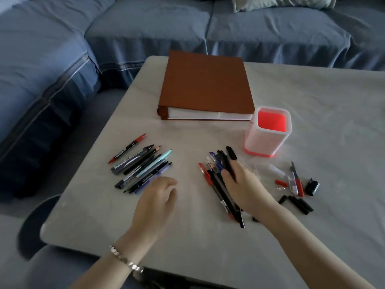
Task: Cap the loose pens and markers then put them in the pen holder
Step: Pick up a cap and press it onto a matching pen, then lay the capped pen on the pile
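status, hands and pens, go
Left hand open by left pen pile. Right hand grips black marker. Pen holder empty; nothing blocks it.

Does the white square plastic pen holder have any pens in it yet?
No: the white square plastic pen holder shows only its bare red inside, with no pen standing in it.

The tabletop [312, 97] is showing a pale, smooth, matt face, the brown album [206, 84] is wearing a matt cover over white paper pages, the pen holder [258, 142] is looking like frosted plastic, the black marker [230, 161] like smooth plastic, and the sofa [145, 28] is lying under blue cloth.
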{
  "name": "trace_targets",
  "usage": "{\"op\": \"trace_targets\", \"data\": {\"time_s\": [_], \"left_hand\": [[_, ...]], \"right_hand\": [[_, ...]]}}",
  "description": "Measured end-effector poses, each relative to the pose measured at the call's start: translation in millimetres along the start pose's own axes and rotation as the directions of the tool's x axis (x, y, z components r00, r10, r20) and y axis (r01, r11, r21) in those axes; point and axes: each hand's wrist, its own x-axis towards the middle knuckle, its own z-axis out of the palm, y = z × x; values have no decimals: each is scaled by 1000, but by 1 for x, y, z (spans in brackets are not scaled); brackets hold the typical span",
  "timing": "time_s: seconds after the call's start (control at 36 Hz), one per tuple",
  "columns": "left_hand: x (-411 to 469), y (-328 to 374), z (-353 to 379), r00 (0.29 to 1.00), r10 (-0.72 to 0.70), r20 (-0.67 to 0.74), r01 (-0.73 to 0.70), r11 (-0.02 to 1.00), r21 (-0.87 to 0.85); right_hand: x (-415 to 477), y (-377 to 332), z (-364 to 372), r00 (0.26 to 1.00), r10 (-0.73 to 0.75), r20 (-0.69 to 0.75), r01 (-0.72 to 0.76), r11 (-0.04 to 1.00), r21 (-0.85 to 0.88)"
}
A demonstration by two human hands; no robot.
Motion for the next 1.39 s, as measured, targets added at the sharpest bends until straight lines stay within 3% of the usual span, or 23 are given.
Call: {"op": "trace_targets", "data": {"time_s": [0.11, 0.25, 0.39, 0.56, 0.69, 0.81, 0.92, 1.22, 1.39], "left_hand": [[11, -28, -12, 989, 61, -138, -33, 980, 195], [20, -42, -13, 990, 85, -114, -47, 954, 296], [26, -48, -7, 993, 89, -82, -53, 930, 364], [30, -36, -1, 998, 61, 18, -63, 924, 376], [25, -12, 7, 997, 35, 75, -52, 969, 242], [16, 9, 15, 993, 72, 95, -84, 989, 118], [10, 24, 21, 987, 132, 89, -138, 988, 74], [5, 37, 23, 979, 154, 133, -155, 988, -4], [1, 37, 20, 976, 144, 163, -139, 989, -41]], "right_hand": [[14, -11, 25, 987, -75, 142, 103, 973, -208], [23, -3, 50, 990, -55, 129, 108, 885, -454], [11, 3, 46, 990, -117, 85, 144, 846, -514], [-18, 15, 28, 972, -233, -7, 211, 892, -400], [-28, 40, -8, 975, -176, -132, 115, 919, -377], [-20, 65, -43, 965, -12, -263, -89, 924, -371], [-8, 78, -60, 954, 113, -276, -215, 903, -373], [23, 65, -37, 985, 74, -153, -136, 884, -448], [14, 68, -23, 985, 37, -168, -115, 867, -485]]}}
